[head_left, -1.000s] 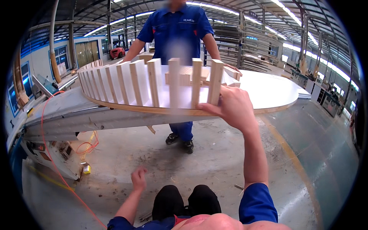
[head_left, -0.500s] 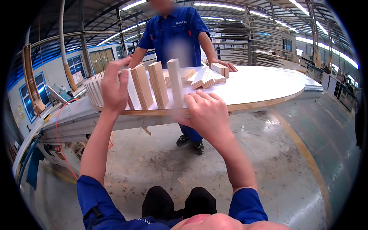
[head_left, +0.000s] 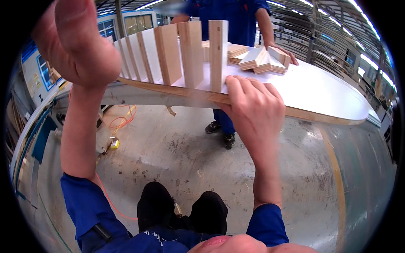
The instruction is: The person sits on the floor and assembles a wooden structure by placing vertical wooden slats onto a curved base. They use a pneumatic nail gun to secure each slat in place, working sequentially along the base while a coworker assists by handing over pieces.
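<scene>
Curling round board [head_left: 325,90], right hand [head_left: 257,105] seen half-closed; upright blocks [head_left: 169,55] set leftward, loose blocks [head_left: 254,59] beyond; left hand [head_left: 84,50]: state cannot be told.

The grey floor [head_left: 190,166] is scuffed, with a yellow line [head_left: 335,181] on the right and greener flooring [head_left: 365,177] beyond. Blue-framed windows [head_left: 44,72] sit in the pale left wall [head_left: 30,64]. Laden racks [head_left: 291,31] stand at the back right under strip lights [head_left: 356,6].

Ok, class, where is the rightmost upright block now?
Upper middle of the head view: the rightmost block stands at the near edge of the white board, just left of the right hand.
</scene>
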Motion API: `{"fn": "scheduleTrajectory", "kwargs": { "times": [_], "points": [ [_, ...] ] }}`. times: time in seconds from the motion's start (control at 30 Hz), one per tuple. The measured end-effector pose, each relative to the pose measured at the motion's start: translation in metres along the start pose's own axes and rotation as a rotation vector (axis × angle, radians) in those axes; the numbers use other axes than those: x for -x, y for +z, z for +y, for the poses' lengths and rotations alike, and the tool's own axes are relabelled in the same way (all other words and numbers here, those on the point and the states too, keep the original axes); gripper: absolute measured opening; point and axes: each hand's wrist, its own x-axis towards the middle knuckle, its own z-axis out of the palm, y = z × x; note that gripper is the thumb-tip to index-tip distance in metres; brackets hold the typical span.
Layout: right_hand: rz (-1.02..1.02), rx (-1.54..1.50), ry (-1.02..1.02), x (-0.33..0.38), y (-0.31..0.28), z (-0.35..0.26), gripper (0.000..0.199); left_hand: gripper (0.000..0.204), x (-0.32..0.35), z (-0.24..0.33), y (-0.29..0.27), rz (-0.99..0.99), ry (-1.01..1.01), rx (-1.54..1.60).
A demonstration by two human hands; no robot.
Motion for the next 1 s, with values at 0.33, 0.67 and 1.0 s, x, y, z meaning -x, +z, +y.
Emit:
{"fn": "scheduleTrajectory", "kwargs": {
  "times": [0.33, 0.67, 1.0],
  "points": [
    [0.216, -0.032, -0.081, -0.004, 0.019, 0.001, 0.004, 0.055, 0.060, -0.015, 0.017, -0.605, -0.448, 0.228],
    [0.202, -0.027, -0.073, -0.001, 0.015, 0.003, 0.006, 0.062, 0.069, -0.008, 0.025, -0.513, -0.433, 0.181],
    [0.206, -0.038, -0.074, 0.000, 0.018, 0.004, 0.004, 0.055, 0.055, -0.003, 0.015, -0.438, -0.269, 0.119]
  ]
}}
